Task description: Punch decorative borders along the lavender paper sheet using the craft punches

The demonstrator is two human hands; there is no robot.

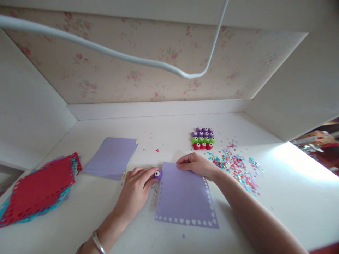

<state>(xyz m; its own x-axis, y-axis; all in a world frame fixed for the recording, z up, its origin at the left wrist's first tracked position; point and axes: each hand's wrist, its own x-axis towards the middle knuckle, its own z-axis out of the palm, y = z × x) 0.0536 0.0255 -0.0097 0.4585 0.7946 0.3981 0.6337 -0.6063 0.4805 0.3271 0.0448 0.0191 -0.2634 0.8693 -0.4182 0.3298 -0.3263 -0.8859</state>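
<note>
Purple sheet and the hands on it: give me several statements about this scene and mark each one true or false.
1. The left hand holds a small purple punch at the left edge of the purple sheet. True.
2. The right hand rests on the red stack. False: it presses on the top edge of the purple sheet; the red punched stack lies far to the left, untouched.
3. The sheet's bottom and right edges already carry punched shapes. True.
4. The spare punches are all green. False: they are in purple, green and red rows.
5. The confetti scraps lie left of the sheet. False: they lie to its right.
</note>
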